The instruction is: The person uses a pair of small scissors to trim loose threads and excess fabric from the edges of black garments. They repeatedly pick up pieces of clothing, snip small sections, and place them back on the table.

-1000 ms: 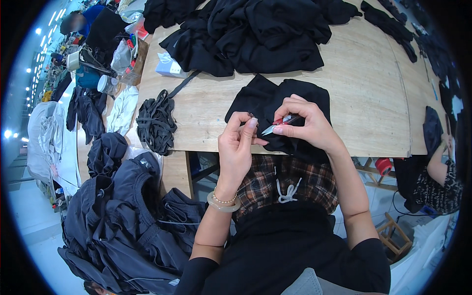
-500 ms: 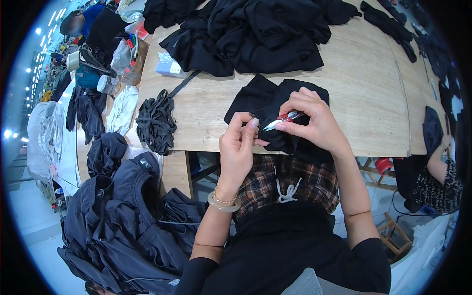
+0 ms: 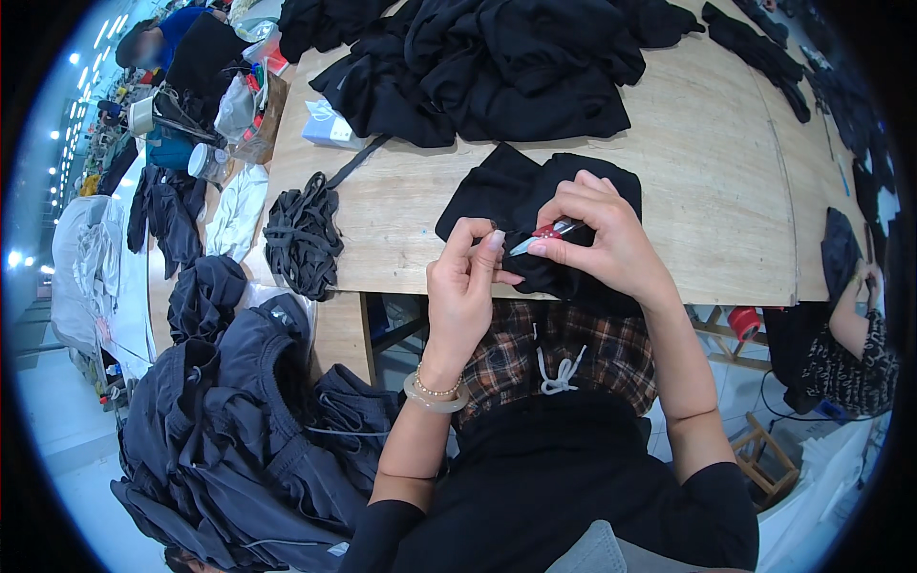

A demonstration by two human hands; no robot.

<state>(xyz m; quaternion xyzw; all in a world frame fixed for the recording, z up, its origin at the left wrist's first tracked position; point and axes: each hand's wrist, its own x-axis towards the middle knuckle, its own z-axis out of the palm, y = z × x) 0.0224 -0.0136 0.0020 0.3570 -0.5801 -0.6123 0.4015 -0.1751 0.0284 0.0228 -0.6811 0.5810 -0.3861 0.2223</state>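
Note:
A black cloth piece [image 3: 489,186] lies on the table's near edge and hangs partly over it, beneath both hands. Its edge is pinched between the thumb and forefinger of my left hand [image 3: 462,277]; the exact bit of cloth is mostly hidden by the fingertips. My right hand [image 3: 611,244] grips small red-handled thread snips [image 3: 548,232] between thumb and fingers. Their pale blades point left, close to my left fingertips, and look nearly together. Whether a thread lies between the blades is too small to tell.
A large heap of black garments [image 3: 516,67] covers the far side of the wooden table [image 3: 712,191]. To the left are a bundle of dark strips [image 3: 304,239] and a tissue box [image 3: 330,126]. Dark jackets [image 3: 239,420] are piled lower left. Another person's arm [image 3: 850,320] shows at right.
The snips have shifted slightly left toward my left fingertips, and their blades have drawn closer together. My left hand keeps its pinch almost in place.

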